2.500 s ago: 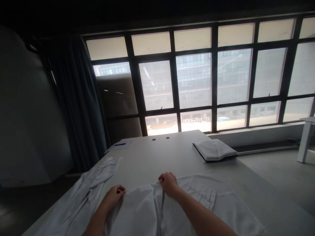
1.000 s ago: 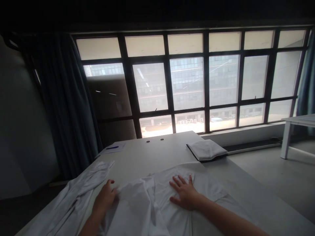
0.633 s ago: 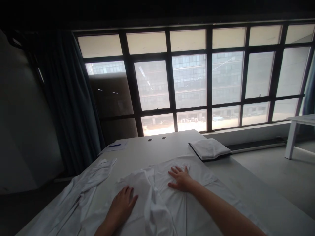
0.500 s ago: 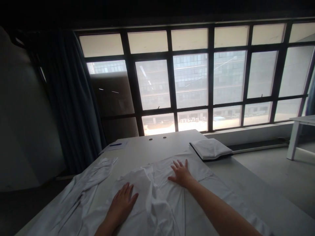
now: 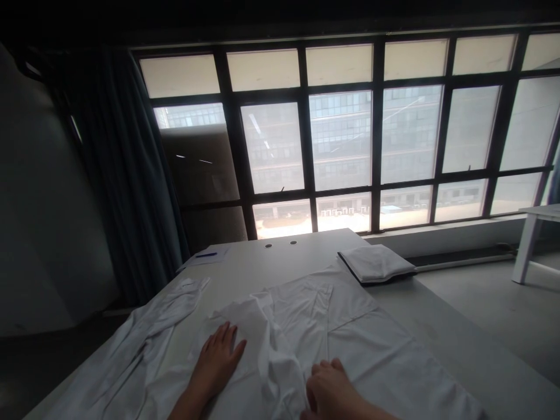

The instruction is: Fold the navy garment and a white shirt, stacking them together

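A white garment (image 5: 371, 350), looking like a shirt or coat with a long seam down its middle, lies spread and wrinkled on the white table (image 5: 258, 265). My left hand (image 5: 217, 359) rests flat on its left part, fingers stretched out and the thumb apart. Close to the lower seam, my right hand (image 5: 330, 388) is closed, its fingers curled down against the cloth. Whether they pinch any fabric is hidden. Bunched folds of the garment run between the two hands.
Another crumpled white cloth (image 5: 149, 332) lies along the table's left side. At the right edge sits a folded white cloth (image 5: 378, 262) with a dark underside. Paper with a pen (image 5: 206, 255) is at the far left corner. A second white table (image 5: 538, 213) stands right, beyond the floor.
My right hand has drawn back toward me from the upper part of the garment, and its spread fingers have curled closed. The left hand has stayed in place.
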A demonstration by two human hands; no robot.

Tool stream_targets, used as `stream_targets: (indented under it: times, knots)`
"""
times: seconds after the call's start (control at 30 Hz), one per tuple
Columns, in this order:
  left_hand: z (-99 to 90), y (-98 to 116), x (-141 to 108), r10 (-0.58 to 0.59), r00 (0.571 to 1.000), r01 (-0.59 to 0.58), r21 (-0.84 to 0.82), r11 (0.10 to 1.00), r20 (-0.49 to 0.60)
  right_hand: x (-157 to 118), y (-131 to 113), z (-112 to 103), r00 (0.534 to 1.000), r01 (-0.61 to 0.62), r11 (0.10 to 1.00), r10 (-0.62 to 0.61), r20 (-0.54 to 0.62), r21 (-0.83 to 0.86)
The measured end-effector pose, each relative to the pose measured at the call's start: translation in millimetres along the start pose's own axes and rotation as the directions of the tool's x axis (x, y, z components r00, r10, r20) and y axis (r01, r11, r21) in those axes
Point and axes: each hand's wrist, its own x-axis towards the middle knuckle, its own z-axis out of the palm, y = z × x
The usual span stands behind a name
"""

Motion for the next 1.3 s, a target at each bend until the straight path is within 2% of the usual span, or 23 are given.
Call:
stream_targets:
  times: [0.03,0.1,0.2,0.27,0.33,0.4,0.47,0.53,0.6,0.67,0.73,0.87,1.03,1.1,1.2,1.3]
  knots:
    - [0.3,-0.4,0.2,0.001,1.000,-0.001,-0.010,1.000,-0.002,-2.5,1.6,-0.4,1.000,0.000,0.999,0.001,-0.014,0.053]
    - [1.2,-1.7,0.8,0.005,1.000,-0.006,-0.044,0.999,-0.023,-4.3,8.5,-5.3,0.991,-0.008,0.978,0.035,-0.129,0.209]
    - [2.4,-3.8,2.0,0.006,0.993,-0.017,-0.103,0.995,-0.115,-4.7,32.8,-20.5,0.945,-0.002,0.880,0.156,-0.286,0.475]
    - [3.2,-4.5,2.6,-0.022,0.981,0.001,-0.110,0.994,-0.192,-6.8,57.7,-31.4,0.934,-0.018,0.795,0.230,-0.273,0.607]
    - [4.1,-4.5,2.8,-0.078,0.960,0.055,-0.091,0.994,-0.268,-12.8,85.8,-38.8,0.937,-0.080,0.737,0.285,-0.201,0.671]
    - [4.7,-3.9,2.0,-0.118,0.932,0.100,-0.068,0.993,-0.344,-24.0,112.2,-41.6,0.941,-0.125,0.747,0.298,-0.161,0.653]
    - [4.6,-3.4,0.7,-0.106,0.925,0.093,-0.054,0.994,-0.365,-39.5,132.3,-40.9,0.949,-0.145,0.801,0.278,-0.146,0.581]
    - [3.6,-3.1,-0.6,-0.054,0.953,0.039,-0.055,0.998,-0.299,-55.9,143.5,-38.4,0.959,-0.152,0.844,0.252,-0.130,0.514]
    - [1.8,-3.0,-1.3,-0.012,0.987,0.001,-0.069,0.998,-0.160,-68.7,146.6,-36.1,0.962,-0.140,0.860,0.236,-0.139,0.490]
    - [-0.8,-2.2,-1.8,0.009,0.999,-0.011,-0.065,0.998,-0.031,-74.9,145.5,-35.3,0.958,-0.124,0.860,0.234,-0.167,0.495]
    - [-3.9,0.0,-3.0,0.013,0.999,-0.011,-0.039,0.999,0.038,-74.3,145.3,-37.1,0.951,-0.118,0.854,0.244,-0.190,0.507]
    - [-13.4,8.7,-11.3,-0.009,0.996,0.008,0.017,1.000,0.087,-67.3,156.7,-43.9,0.926,-0.130,0.856,0.285,-0.246,0.500]
    - [-40.1,16.3,-32.1,-0.025,0.982,0.024,0.005,1.000,0.188,-81.0,178.8,-41.1,0.918,-0.240,0.806,0.370,-0.145,0.541]
    - [-54.1,13.8,-38.0,0.019,0.975,-0.022,0.011,1.000,0.223,-91.4,186.7,-37.8,0.915,-0.216,0.825,0.358,-0.187,0.522]
    - [-70.0,6.7,-36.4,0.075,0.970,-0.079,0.006,0.997,0.232,-103.7,197.0,-34.3,0.886,-0.183,0.865,0.352,-0.303,0.468]
    - [-72.3,4.7,-21.1,0.088,0.981,-0.085,-0.021,0.996,0.173,-109.1,202.8,-28.9,0.839,-0.229,0.877,0.398,-0.371,0.423]
